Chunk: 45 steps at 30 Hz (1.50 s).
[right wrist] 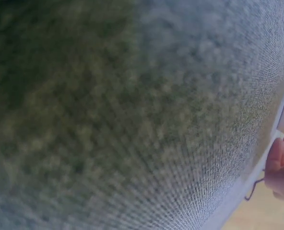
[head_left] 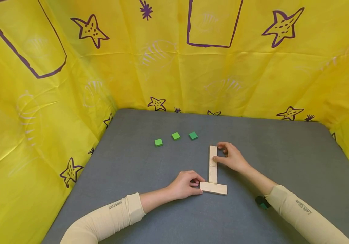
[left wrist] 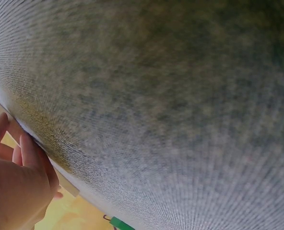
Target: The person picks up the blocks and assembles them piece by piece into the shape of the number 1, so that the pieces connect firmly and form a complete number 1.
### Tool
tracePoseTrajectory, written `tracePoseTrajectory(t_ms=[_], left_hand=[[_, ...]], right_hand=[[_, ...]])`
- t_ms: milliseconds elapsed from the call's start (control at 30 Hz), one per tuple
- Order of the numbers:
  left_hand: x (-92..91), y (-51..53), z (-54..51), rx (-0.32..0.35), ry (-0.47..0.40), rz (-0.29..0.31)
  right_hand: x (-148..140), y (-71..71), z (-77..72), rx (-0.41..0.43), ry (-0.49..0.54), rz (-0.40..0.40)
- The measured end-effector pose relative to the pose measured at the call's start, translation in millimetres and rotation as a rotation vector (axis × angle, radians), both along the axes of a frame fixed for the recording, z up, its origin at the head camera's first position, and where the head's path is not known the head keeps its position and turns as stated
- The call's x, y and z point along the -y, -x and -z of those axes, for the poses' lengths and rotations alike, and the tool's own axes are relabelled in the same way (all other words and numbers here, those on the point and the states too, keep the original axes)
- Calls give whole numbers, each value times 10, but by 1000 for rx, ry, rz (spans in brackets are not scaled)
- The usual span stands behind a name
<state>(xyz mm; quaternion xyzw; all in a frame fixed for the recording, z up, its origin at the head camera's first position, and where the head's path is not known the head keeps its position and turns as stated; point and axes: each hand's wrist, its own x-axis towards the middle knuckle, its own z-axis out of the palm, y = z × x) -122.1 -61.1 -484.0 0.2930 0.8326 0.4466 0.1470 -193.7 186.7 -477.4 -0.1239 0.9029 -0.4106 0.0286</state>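
Observation:
Three pale wooden blocks lie flat on the grey table, shaped like an upside-down T. My left hand (head_left: 186, 184) pinches the left end of the crosswise block (head_left: 217, 188), thumb at its near corner and forefinger at its far one. From that block's far side, the lower stem block (head_left: 213, 174) runs away, with the far stem block (head_left: 213, 152) end to end beyond it. On this far block rests the thumb of my right hand (head_left: 233, 158); its other fingers bend loosely by the block's far right corner. The left wrist view shows fingers (left wrist: 31, 155) against a wooden edge.
Three small green tiles, a left one (head_left: 158, 142), a middle one (head_left: 175, 136) and a darker right one (head_left: 193, 135), lie behind the blocks. A black and green object (head_left: 263, 202) sits beneath my right cuff. Yellow patterned cloth (head_left: 174, 74) encloses the grey table (head_left: 150, 217).

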Motion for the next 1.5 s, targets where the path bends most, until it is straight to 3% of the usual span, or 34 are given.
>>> tracePoseTrajectory(t_ms=[300, 633, 800, 867, 1033, 1500], left_hand=[[4, 1, 0, 4, -10, 0], [7, -4, -6, -7, -21, 0], [3, -4, -1, 1, -13, -7], [2, -3, 3, 2, -11, -8], [-3, -1, 5, 6, -9, -11], [-7, -19, -21, 20, -19, -14]], right_hand=[[-9, 39, -54, 106, 139, 92], [-6, 54, -100, 157, 299, 96], [59, 12, -256, 193, 376, 94], [62, 30, -257, 202, 376, 97], [35, 147, -101, 191, 375, 96], [187, 330, -118, 202, 402, 69]])
